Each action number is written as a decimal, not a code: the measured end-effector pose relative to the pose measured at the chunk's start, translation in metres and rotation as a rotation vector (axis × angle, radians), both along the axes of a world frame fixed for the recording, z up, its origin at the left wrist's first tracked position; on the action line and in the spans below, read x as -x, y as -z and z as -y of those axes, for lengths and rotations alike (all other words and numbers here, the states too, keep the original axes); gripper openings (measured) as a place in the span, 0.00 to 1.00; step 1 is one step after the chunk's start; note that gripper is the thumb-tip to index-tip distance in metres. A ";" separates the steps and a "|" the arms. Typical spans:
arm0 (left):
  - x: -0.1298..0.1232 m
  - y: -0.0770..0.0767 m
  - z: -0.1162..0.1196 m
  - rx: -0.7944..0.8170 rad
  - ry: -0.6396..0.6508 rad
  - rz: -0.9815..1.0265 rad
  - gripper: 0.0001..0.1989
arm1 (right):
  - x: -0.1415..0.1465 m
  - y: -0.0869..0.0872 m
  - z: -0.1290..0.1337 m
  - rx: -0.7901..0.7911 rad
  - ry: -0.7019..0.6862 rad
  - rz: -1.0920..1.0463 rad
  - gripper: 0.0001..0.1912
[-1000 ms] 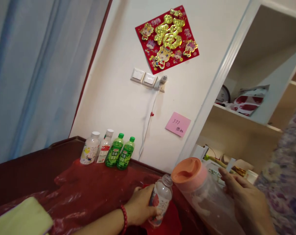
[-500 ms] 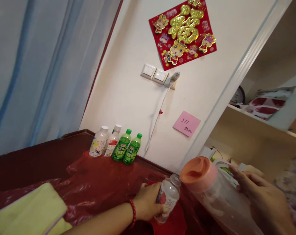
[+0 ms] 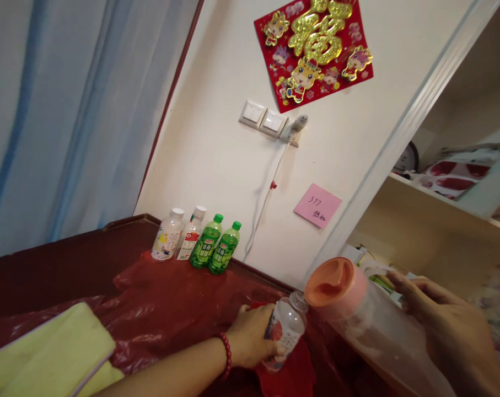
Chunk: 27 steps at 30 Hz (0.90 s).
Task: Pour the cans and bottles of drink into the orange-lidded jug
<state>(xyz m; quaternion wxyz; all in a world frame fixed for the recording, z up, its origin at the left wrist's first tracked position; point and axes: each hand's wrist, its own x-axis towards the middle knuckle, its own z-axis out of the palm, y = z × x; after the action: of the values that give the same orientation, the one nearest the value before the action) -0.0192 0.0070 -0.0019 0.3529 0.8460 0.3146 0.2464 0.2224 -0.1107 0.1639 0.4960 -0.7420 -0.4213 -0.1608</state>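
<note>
My left hand (image 3: 252,336), with a red bead bracelet on the wrist, grips a small clear uncapped bottle (image 3: 286,331) with a red and white label, standing on a red cloth. My right hand (image 3: 444,325) holds the handle of a clear plastic pitcher (image 3: 359,322) with an orange lid. The pitcher is tilted, and its lid end sits right next to the bottle's open mouth. No liquid can be made out between them.
Several capped bottles stand by the wall: two white ones (image 3: 167,242) and two green ones (image 3: 216,251). Red plastic sheet (image 3: 171,309) covers the dark table. A yellow-green cloth (image 3: 47,353) lies at front left. Shelves (image 3: 431,220) are at right, a charger cable (image 3: 266,204) hangs from the socket.
The view has drifted right and down slightly. The pitcher's lid has come a little closer to the bottle mouth. Both hands keep their grips.
</note>
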 end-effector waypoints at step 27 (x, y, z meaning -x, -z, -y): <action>-0.001 0.003 0.000 -0.020 0.011 0.011 0.29 | 0.006 -0.021 0.006 0.068 0.073 -0.108 0.35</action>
<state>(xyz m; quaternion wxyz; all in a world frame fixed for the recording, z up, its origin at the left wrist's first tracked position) -0.0182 0.0074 -0.0044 0.3475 0.8499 0.3056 0.2520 0.2162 -0.1171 0.1848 0.4864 -0.7808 -0.3719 -0.1241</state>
